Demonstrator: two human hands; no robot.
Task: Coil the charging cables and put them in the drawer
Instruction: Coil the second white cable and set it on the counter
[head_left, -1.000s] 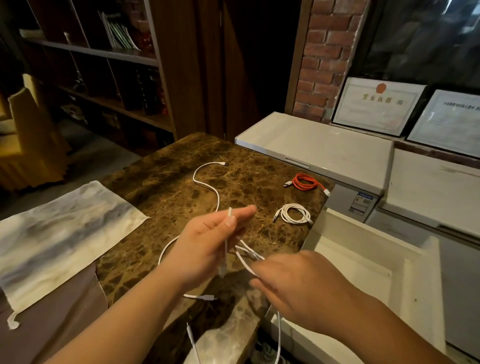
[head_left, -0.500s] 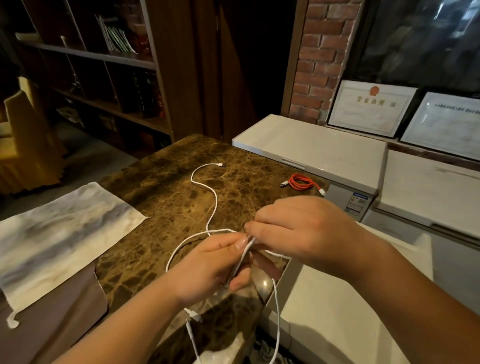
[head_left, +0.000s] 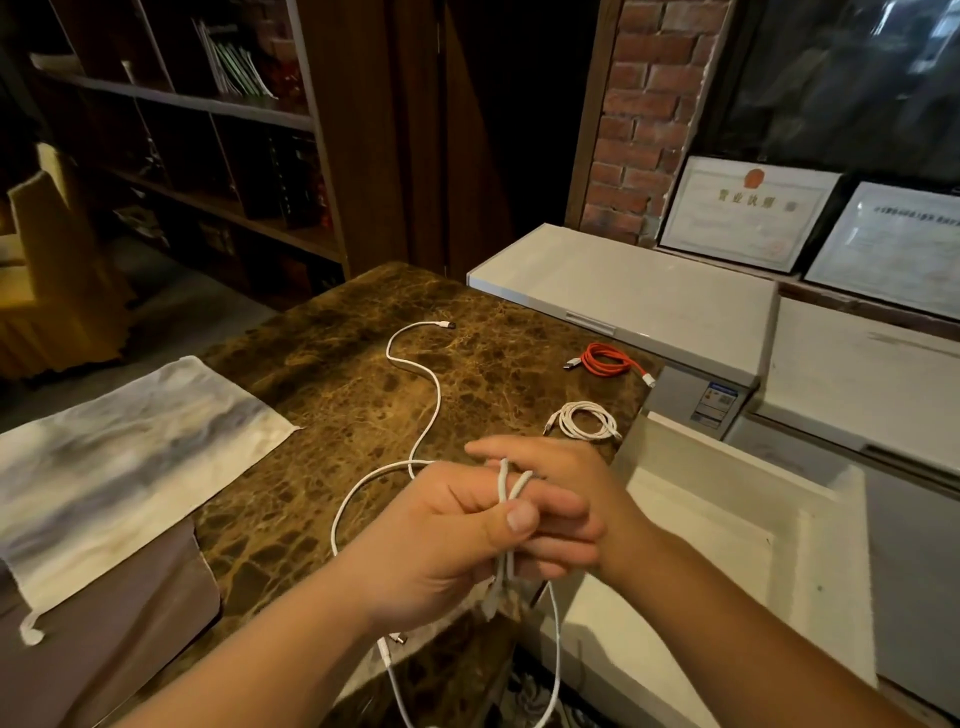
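Our left hand (head_left: 447, 540) pinches the white cable (head_left: 506, 499) under the thumb, while our right hand (head_left: 561, 499), fingers extended, now carries two turns looped over them, where half a second ago it was only meeting the left at the strand. So the coil has begun, we judge. The loose tail runs toward eleven o'clock across the marble table (head_left: 322, 415); the open drawer (head_left: 727, 519) waits at three o'clock, the coiled white cable (head_left: 584, 422) and red cable (head_left: 608, 359) at one.

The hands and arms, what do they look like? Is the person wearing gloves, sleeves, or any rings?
No gloves. The left hand and right hand are both bare, with short, plain nails. Both forearms are bare too: no sleeves, watch or bracelet show anywhere in the picture. No rings can be seen on the fingers that show.
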